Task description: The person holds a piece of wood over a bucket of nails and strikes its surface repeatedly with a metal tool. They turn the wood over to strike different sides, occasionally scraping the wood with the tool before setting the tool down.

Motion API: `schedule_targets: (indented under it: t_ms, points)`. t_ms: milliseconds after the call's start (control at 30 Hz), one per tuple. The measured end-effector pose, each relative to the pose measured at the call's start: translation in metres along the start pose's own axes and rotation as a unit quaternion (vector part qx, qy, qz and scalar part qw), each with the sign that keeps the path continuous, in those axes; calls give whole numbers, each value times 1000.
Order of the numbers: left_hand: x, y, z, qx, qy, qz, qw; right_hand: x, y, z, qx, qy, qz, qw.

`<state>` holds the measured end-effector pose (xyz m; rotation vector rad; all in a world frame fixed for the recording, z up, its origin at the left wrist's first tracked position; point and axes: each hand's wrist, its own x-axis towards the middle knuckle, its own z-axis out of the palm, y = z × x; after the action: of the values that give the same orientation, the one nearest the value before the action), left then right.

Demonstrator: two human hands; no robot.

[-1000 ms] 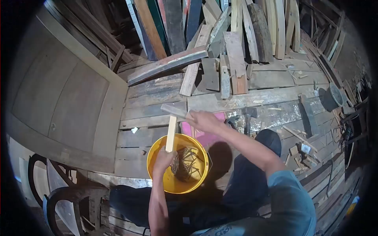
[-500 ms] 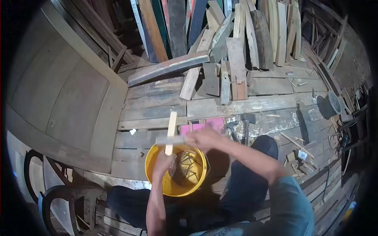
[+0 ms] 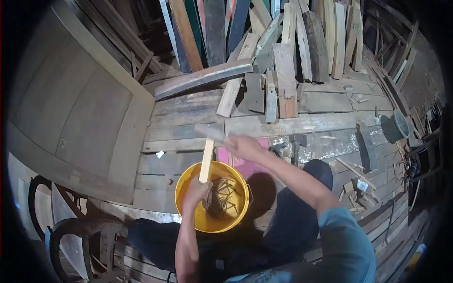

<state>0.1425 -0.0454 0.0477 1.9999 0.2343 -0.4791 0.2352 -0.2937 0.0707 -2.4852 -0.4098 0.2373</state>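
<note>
Over the yellow bucket (image 3: pixel 178 193), my left hand (image 3: pixel 197 191) is closed round the lower end of a pale wooden stick (image 3: pixel 206 160), which points up and away from me. My right hand (image 3: pixel 244 147) is closed on a broad-bladed knife (image 3: pixel 210 132), its flat grey blade smeared by motion. The blade is at the far, upper end of the stick and overlaps it in this view. Inside the bucket lie several thin brown sticks (image 3: pixel 224 195), beside my left hand. Beyond the bucket, a pink sheet (image 3: pixel 245 167) lies on the floor, partly behind my right hand and forearm.
A hammer (image 3: pixel 296 144) rests right of the pink sheet, near my knee. Wood offcuts (image 3: pixel 351 193) and a grey bucket (image 3: pixel 400 125) are farther right. Boards (image 3: pixel 283 70) lean at the back. A wooden door panel (image 3: pixel 89 122) stands left, above a curved chair frame (image 3: pixel 85 226).
My right hand has pushed the knife away from me, from across the lower part of the stick to its far end. My left hand keeps its grip on the stick.
</note>
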Motion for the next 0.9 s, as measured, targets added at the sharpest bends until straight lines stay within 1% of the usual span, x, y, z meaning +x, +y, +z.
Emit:
schedule_targets:
  t_ms: [33,100,133,167,233,267,300,333,400,433,500,533,567,600,633,700,767,800,833,867,900]
  points:
    - [4,-2,2,12,6,11,1000,-17,-7,15,-50,-20,-57,997]
    - [14,-11,8,5,16,143,990,-47,-18,24,-113,-66,-145,981]
    - [14,-16,7,5,12,94,995,-41,-17,19,-112,-79,-131,982]
    - [8,-8,5,5,8,45,999,-36,-17,14,-111,-92,-117,983]
    - [-9,7,-1,-3,4,-12,1000,9,-5,-10,-92,-94,13,991]
    - [-7,16,0,-13,4,-28,1000,10,1,-10,-69,-73,5,995]
    - [3,-3,3,-37,5,5,999,7,3,-5,-43,-53,-4,998]
    - [1,-3,1,-39,1,10,999,4,1,1,-15,-30,-14,999]
    - [1,1,3,-51,-7,21,998,-40,-26,9,-60,-82,-53,993]
    - [8,-6,5,-35,-10,96,995,-58,-36,9,-72,-109,-82,988]
    - [2,14,7,12,46,150,988,-51,-34,-2,-108,-84,-86,987]
    - [-10,19,3,2,15,15,1000,-57,-33,8,-92,-79,-78,990]
    - [-7,8,0,-17,-13,-6,1000,-60,-27,16,-82,-70,-68,992]
    - [4,4,-2,-40,-37,-15,998,-56,-19,16,-81,-54,-62,993]
    - [3,4,-3,-23,-30,-12,999,-49,-15,18,-76,-36,-58,995]
    - [2,7,-2,-19,-2,38,999,-32,-17,12,-67,4,-58,996]
    - [3,3,1,-18,9,67,998,-45,-33,-4,-115,-88,-83,986]
    - [7,2,2,-16,7,74,997,-41,-29,-5,-102,-86,-72,988]
    - [9,-2,1,-24,0,30,999,-37,-25,-5,-88,-84,-60,991]
    - [6,-1,-1,-31,-8,-12,999,-9,-3,-3,-41,-25,-24,999]
    - [8,-1,-3,-11,-19,-10,1000,11,20,-7,-78,23,6,997]
